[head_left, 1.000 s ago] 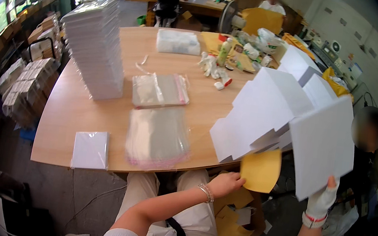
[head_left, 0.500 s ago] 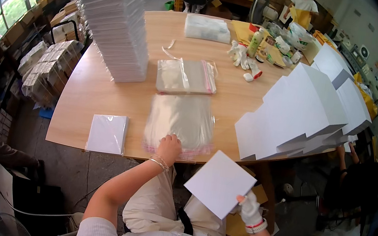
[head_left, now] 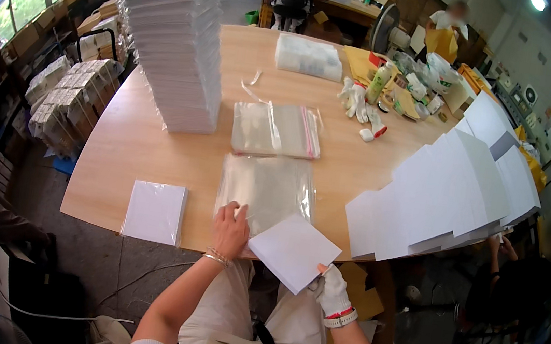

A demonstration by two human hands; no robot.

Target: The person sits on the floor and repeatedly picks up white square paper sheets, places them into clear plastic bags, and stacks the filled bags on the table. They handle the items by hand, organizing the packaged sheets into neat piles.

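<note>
Holding the block (head_left: pixel 294 251) by its near right corner, my right hand (head_left: pixel 331 292), gloved, sets its thumb on the top face; I cannot see the fingers beneath. From my remote station I judge that this corner hold leaves the block's far edges free. The block overlaps the near right part of the clear sleeves (head_left: pixel 271 186) in view; contact is uncertain. My bare left hand (head_left: pixel 231 231) rests with bent fingers on their near left part, perhaps steadying the slippery film; I cannot tell whether it pinches any. Beyond lies a bundle (head_left: pixel 260 129), crossed by a white strip. Leftward, a wrapped block (head_left: pixel 155 211) and a wrapped tower (head_left: pixel 174 56) stand opposite the bare pile (head_left: pixel 442 189) at right, an arrangement that probably keeps both kinds apart.
</note>
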